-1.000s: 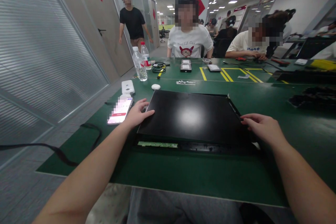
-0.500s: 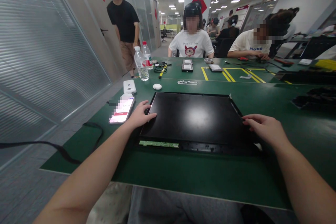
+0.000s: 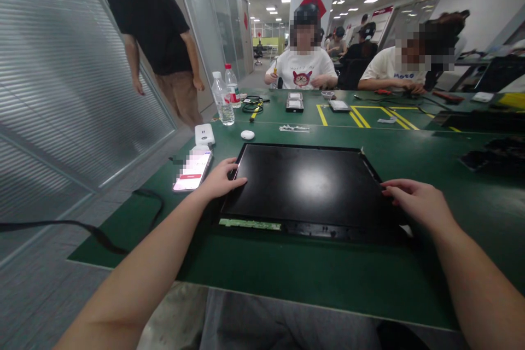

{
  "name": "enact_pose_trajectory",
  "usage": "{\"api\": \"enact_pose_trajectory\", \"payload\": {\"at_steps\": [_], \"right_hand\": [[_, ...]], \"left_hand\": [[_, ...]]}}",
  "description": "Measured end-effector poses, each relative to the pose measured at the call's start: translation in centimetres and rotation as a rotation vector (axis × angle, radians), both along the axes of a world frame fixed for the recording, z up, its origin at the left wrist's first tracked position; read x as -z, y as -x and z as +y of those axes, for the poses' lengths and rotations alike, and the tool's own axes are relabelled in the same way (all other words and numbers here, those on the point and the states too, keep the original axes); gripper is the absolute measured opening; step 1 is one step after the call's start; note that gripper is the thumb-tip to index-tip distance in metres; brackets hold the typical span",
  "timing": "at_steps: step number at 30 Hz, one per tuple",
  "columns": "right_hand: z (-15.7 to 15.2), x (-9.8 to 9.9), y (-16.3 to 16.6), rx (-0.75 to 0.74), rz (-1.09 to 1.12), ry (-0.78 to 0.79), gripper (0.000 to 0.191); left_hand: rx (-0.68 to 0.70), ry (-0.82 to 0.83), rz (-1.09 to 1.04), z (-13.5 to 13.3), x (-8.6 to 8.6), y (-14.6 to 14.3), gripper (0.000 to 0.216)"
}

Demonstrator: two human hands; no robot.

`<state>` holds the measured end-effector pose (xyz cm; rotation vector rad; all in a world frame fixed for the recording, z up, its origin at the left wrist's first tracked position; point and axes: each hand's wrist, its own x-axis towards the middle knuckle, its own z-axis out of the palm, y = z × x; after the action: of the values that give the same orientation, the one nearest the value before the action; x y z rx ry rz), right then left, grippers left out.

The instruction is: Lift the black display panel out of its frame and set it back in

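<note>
A black LCD panel (image 3: 299,183) lies face up on the green table in front of me, its glossy face reflecting a bright spot. Along its near edge runs a narrow green circuit board (image 3: 250,224). My left hand (image 3: 221,179) holds the panel's left edge, thumb on top of the screen and fingers at the side. At the right edge, my right hand (image 3: 414,197) pinches the rim between thumb and fingers; the fingertips are partly hidden.
Left of the panel lie a lit phone (image 3: 192,169), a white power bank (image 3: 204,135) and a white earbud case (image 3: 248,135). Two bottles (image 3: 222,99) and hard drives (image 3: 294,103) stand farther back. Across the table sits a person (image 3: 305,65) with a screwdriver (image 3: 275,70).
Both my hands keep their places on the panel. The standing person in black has come closer on the left. The seated person opposite has raised a screwdriver into view.
</note>
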<state>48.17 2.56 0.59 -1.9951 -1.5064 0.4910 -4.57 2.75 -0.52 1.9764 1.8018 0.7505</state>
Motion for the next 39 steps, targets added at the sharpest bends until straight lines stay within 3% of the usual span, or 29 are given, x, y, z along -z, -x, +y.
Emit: {"api": "enact_pose_trajectory", "payload": {"at_steps": [20, 30, 39], "right_hand": [[-0.3, -0.9, 0.8, 0.028, 0.013, 0.034, 0.029], [0.0, 0.1, -0.1, -0.020, 0.030, -0.035, 0.033], [-0.2, -0.5, 0.6, 0.022, 0.080, 0.010, 0.029]], "left_hand": [[0.036, 0.025, 0.030, -0.1, -0.6, 0.0, 0.081], [-0.007, 0.047, -0.070, 0.0, -0.5, 0.1, 0.072], [-0.033, 0.065, -0.154, 0.0, -0.4, 0.3, 0.071]]}}
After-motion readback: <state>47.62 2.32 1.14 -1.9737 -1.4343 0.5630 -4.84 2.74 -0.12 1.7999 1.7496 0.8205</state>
